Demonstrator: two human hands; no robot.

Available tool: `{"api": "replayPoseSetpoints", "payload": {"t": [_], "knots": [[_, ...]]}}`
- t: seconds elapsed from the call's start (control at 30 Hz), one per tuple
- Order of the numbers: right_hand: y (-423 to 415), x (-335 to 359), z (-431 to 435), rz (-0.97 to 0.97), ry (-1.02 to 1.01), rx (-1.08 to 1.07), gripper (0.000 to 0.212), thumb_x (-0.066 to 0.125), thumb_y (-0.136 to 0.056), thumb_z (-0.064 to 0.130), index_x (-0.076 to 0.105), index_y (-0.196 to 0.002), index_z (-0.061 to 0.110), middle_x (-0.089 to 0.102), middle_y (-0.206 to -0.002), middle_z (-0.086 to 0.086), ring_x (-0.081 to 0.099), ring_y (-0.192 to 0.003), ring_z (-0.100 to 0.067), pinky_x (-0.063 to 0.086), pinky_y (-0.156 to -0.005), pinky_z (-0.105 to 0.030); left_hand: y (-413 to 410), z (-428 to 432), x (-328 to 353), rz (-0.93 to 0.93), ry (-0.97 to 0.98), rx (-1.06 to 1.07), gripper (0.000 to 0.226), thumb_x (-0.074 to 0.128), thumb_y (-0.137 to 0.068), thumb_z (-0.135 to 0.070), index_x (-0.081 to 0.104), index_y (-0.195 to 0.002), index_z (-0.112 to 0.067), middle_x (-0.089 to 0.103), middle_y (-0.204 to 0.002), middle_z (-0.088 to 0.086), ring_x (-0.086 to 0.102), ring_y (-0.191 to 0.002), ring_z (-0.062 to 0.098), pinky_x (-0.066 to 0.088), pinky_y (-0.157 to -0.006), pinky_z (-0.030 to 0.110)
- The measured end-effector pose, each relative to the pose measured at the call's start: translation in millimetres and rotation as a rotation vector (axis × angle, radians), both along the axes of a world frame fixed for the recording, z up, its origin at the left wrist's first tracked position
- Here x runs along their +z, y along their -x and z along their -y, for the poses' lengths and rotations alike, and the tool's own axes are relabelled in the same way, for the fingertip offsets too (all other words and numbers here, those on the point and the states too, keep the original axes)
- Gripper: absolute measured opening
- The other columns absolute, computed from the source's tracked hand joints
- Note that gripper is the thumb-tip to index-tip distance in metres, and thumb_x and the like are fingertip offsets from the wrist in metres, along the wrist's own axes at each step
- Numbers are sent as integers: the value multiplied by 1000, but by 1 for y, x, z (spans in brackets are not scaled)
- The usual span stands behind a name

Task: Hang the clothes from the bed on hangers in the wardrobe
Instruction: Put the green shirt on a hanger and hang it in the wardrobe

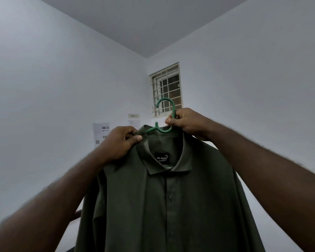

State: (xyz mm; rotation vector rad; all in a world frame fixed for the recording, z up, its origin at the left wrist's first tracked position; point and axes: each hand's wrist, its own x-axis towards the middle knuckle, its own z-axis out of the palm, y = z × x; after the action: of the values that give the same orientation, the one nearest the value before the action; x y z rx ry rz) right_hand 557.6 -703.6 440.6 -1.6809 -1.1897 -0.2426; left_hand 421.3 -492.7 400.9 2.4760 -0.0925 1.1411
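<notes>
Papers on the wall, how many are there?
3. A big sheet beside the left hand, a small WS 17 label higher up, and a second sheet just under it. The shirt may hide more.

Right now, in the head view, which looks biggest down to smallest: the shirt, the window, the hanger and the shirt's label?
1. shirt, which is also nearest the camera
2. window, though it is far off, so it looks smaller than it is
3. hanger, of which only the hook end shows
4. label
</notes>
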Motion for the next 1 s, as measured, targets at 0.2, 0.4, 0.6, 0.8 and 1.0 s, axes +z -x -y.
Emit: {"api": "replayPoseSetpoints", "payload": {"t": [0.2,0.4,0.6,0.8,1.0], "knots": [[0,0,-4,-124,-95,218,20,65,-89,3,65,-108,-4,72,-105,-17,71,-95,-22,57,-88,-28,5,15,16,-280,269,-173,33,54,-97,-36,71,-88,-8,73,-84,6,69,-79,20,54,-74,33],[-6,3,-1,-47,-305,182,10,75,-82,5,72,-91,2,74,-85,-7,71,-78,-13,58,-75,-23,-15,34,21,-12,158,-77,3,69,-88,-12,71,-90,-10,73,-87,15,63,-77,17,53,-81,40],[-32,15,38,-14,284,191,46,60,-91,46,69,-107,4,71,-110,-12,68,-104,-25,54,-92,-37,-14,40,31,237,140,61,16,77,-81,-15,75,-97,-15,75,-85,-3,68,-78,5,52,-75,19],[-40,2,39,112,114,86,18,60,-96,20,68,-85,7,67,-81,-6,60,-73,-15,49,-66,-25,-5,30,40,67,30,65,18,72,-87,-30,72,-93,-12,73,-83,3,63,-74,7,50,-75,27],[-44,-6,22,221,21,-48,13,71,-88,20,67,-88,8,69,-88,-11,61,-78,-16,49,-71,-31,1,9,36,-11,-146,288,34,65,-91,-33,61,-67,-10,53,-57,1,48,-55,13,36,-56,28]]}}
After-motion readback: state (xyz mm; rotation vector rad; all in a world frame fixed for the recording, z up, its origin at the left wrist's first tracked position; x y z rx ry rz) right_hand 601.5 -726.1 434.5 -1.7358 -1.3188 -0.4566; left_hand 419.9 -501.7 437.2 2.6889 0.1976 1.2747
